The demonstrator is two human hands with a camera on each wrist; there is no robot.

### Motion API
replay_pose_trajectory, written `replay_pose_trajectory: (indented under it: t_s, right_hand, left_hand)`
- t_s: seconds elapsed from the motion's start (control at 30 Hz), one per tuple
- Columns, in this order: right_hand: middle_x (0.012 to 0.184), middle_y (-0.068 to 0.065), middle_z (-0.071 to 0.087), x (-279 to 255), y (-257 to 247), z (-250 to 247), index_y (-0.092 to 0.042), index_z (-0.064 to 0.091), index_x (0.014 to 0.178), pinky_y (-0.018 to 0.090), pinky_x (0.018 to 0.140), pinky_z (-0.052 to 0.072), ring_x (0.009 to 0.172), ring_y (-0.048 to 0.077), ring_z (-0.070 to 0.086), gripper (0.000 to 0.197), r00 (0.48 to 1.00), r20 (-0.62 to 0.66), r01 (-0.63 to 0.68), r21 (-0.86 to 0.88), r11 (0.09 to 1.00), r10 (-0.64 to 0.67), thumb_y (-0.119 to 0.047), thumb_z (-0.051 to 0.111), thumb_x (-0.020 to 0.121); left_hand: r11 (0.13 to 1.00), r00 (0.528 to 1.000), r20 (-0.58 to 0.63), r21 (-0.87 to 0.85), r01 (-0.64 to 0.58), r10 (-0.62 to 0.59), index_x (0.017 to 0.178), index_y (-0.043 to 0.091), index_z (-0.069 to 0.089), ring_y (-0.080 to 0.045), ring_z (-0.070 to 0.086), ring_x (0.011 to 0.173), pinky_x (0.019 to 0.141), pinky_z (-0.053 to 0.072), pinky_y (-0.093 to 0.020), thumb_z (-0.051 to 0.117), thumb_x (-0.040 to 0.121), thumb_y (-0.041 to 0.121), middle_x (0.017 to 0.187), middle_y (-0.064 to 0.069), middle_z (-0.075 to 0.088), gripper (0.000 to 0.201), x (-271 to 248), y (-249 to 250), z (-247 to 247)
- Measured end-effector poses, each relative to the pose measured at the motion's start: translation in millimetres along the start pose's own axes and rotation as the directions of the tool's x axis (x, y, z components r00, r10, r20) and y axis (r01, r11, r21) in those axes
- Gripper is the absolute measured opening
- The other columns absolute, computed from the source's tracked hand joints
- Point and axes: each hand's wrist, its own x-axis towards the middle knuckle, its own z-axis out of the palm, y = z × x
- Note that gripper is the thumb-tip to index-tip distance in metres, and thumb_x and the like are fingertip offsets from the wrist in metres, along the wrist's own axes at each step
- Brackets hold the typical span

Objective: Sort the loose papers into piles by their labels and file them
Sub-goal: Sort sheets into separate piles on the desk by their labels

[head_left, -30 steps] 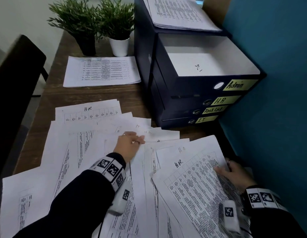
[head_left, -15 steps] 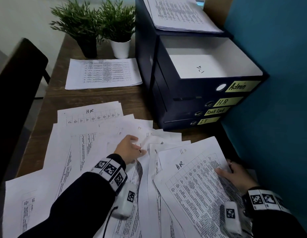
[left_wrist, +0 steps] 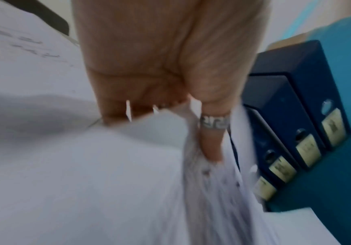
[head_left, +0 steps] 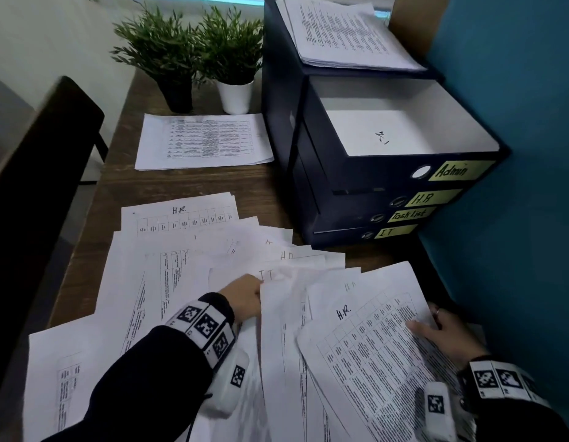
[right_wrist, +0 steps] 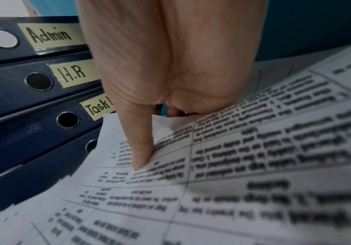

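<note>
White H.R. sheet, pinched by right hand, angles far-left; left hand seemingly grips papers.

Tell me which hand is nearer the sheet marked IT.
Left. The left hand grips papers right beside the IT sheet; the right hand holds the H.R. sheet farther right.

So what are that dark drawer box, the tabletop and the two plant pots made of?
The drawer box looks like navy card or laminated board: thin white-lined walls, punched finger holes. The tabletop seems brown wood or wood veneer, with visible grain. The white pot looks like glazed ceramic or smooth plastic; the black pot is too dark to tell.
</note>
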Motion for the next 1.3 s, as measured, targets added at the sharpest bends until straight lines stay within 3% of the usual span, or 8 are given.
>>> replay_pose_trajectory:
  t_s: [0.07,0.17,0.33,0.63,0.8,0.93,1.13,1.3]
  right_hand:
    - [0.099,0.005,0.064,-1,-1,1,-0.006,0.056,0.115,0.033,0.087,0.043,0.097,0.025,0.058,0.03,1.0,0.004,0.013,0.011,1.0,-0.013,-0.004,0.061,0.085]
    - [0.093,0.003,0.064,-1,-4,2,-0.005,0.057,0.111,0.031,0.083,0.042,0.092,0.024,0.058,0.026,0.998,-0.04,0.049,0.042,0.998,-0.047,-0.003,0.06,0.086]
    - [0.09,0.0,0.071,-14,-15,-3,-0.025,0.066,0.089,0.04,0.086,0.049,0.092,0.024,0.065,0.007,0.968,-0.214,0.152,0.077,0.985,-0.133,-0.018,0.064,0.085]
    - [0.088,-0.015,0.073,-51,-111,35,-0.023,0.066,0.098,0.014,0.069,0.051,0.081,0.001,0.067,0.014,0.904,-0.103,0.427,0.262,0.866,-0.415,-0.023,0.061,0.085]
    - [0.095,-0.009,0.073,-49,-153,89,-0.021,0.062,0.102,0.016,0.074,0.054,0.089,0.004,0.067,0.015,0.878,0.0,0.439,0.399,0.805,-0.479,-0.024,0.056,0.088]
    - [0.101,-0.002,0.07,-49,-177,128,-0.013,0.055,0.102,0.02,0.075,0.051,0.091,0.006,0.067,0.011,0.863,0.116,0.41,0.411,0.815,-0.492,-0.009,0.048,0.093]
    - [0.108,0.005,0.068,-47,-204,160,-0.013,0.055,0.105,0.034,0.085,0.051,0.1,0.018,0.065,0.013,0.886,0.073,0.384,0.439,0.812,-0.458,-0.017,0.052,0.093]
    - [0.107,0.0,0.066,-54,-216,178,-0.019,0.054,0.105,0.022,0.075,0.049,0.099,0.011,0.064,0.011,0.885,0.088,0.381,0.424,0.822,-0.457,-0.019,0.05,0.094]
  left_hand:
    - [0.955,0.961,-0.276,-0.291,-0.053,-0.031,0.081,0.009,0.066,-0.018,0.062,0.081,0.072,0.047,-0.024,0.069,0.08,0.011,0.084,-0.001,0.068,0.004,-1,-4,-9]
    - [0.758,0.887,-0.414,-0.641,-0.123,-0.206,0.121,0.005,0.055,-0.024,0.058,0.108,0.099,0.045,-0.039,0.063,0.087,0.011,0.123,-0.006,0.058,0.035,0,-16,-16]
    - [0.762,0.926,-0.347,-0.637,-0.117,-0.148,0.069,0.019,0.074,-0.034,0.065,0.089,0.091,0.048,-0.054,0.06,0.089,0.008,0.091,-0.021,0.071,0.026,-9,-31,-19]
    - [0.651,0.808,-0.577,-0.57,-0.501,0.116,0.09,0.019,0.067,0.001,0.066,0.071,0.06,0.05,-0.012,0.05,0.095,0.019,0.075,0.012,0.072,0.018,-73,-15,-73]
    - [0.616,0.849,-0.514,-0.632,-0.47,0.121,0.093,0.026,0.069,-0.021,0.066,0.089,0.081,0.053,-0.04,0.048,0.092,0.029,0.097,-0.005,0.072,0.022,-95,-26,-85]
    - [0.555,0.874,-0.483,-0.712,-0.431,0.058,0.111,0.011,0.064,-0.023,0.069,0.085,0.07,0.057,-0.034,0.042,0.096,0.011,0.103,-0.015,0.069,0.026,-105,-34,-95]
    - [0.343,0.902,-0.431,-0.844,-0.414,0.027,0.112,0.017,0.063,-0.023,0.064,0.105,0.081,0.055,-0.035,0.037,0.089,0.049,0.11,-0.007,0.069,0.048,-123,-54,-107]
    - [0.674,0.916,-0.4,-0.672,-0.306,0.016,0.121,0.025,0.051,-0.018,0.061,0.108,0.082,0.054,-0.038,0.071,0.072,0.008,0.115,0.003,0.064,0.056,-123,-66,-100]
